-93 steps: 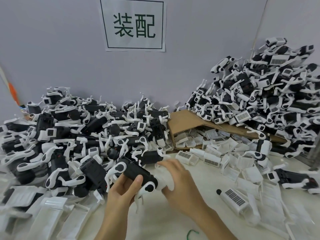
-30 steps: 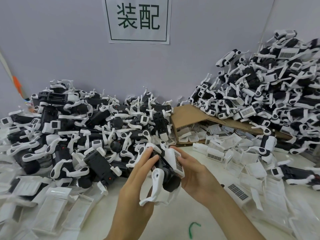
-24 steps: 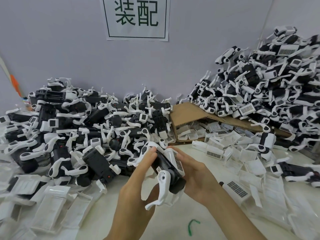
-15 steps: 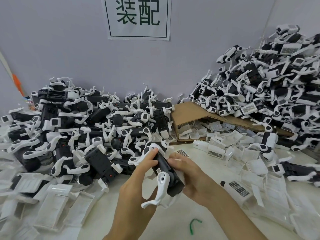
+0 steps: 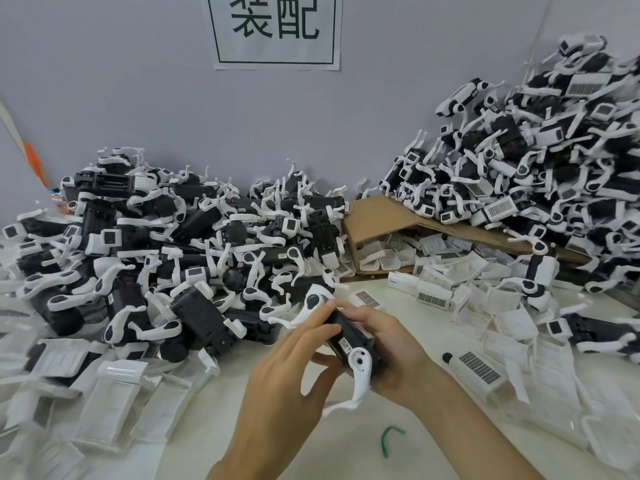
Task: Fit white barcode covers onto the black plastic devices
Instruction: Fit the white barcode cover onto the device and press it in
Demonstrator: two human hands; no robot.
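lilac-grey wall (image 5: 138,98) at back, with a paper sign (image 5: 275,29) in green characters, its top cropped. white tabletop (image 5: 214,420) below.

left heap (image 5: 156,258) of black devices with white arms lies against the wall. right heap (image 5: 536,168) is taller, and several units there show barcode faces. cardboard box (image 5: 384,216) lies on its side between the heaps, with white parts spilling from its mouth. loose barcode covers (image 5: 434,296) are strewn right of centre. clear trays (image 5: 110,403) lower left. green wire scrap (image 5: 389,439) near the front.

held device (image 5: 346,337): black body, centre front, above the tabletop, tilted. its white arm (image 5: 360,375) hangs toward the camera.

left hand (image 5: 287,386): fingers laid along the upper left side, thumb beneath, pinching the body.

right hand (image 5: 391,344): fingers curled round the body from the right.

cover under the right palm: cannot tell.
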